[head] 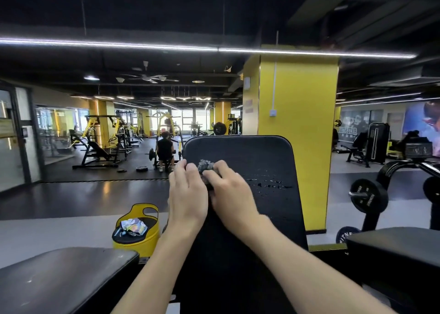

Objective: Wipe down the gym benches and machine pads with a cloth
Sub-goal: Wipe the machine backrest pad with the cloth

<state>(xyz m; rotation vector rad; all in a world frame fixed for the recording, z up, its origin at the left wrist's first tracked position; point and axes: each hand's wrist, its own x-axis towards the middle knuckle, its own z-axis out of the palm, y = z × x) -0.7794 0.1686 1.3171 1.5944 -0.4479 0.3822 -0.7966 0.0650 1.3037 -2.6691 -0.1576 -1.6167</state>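
Both of your hands are up on the black back pad (262,156) in the centre of the frame; the grey cloth (206,165) is bunched between them, sitting on the upper part of that pad; your left hand (188,194) has its fingers curled in against the cloth's left side, gripping it; your right hand (229,194) curls its fingers over the cloth from the right, holding it too; just right of your hands, wet streaks (270,183) glisten on the pad. Lower left, a flat bench pad (59,278); above it, a yellow bin (137,241) with wrappers inside; lower right, another black pad (400,249), with a weight plate (369,196) above it; a yellow pillar (297,111) rises behind the back pad.
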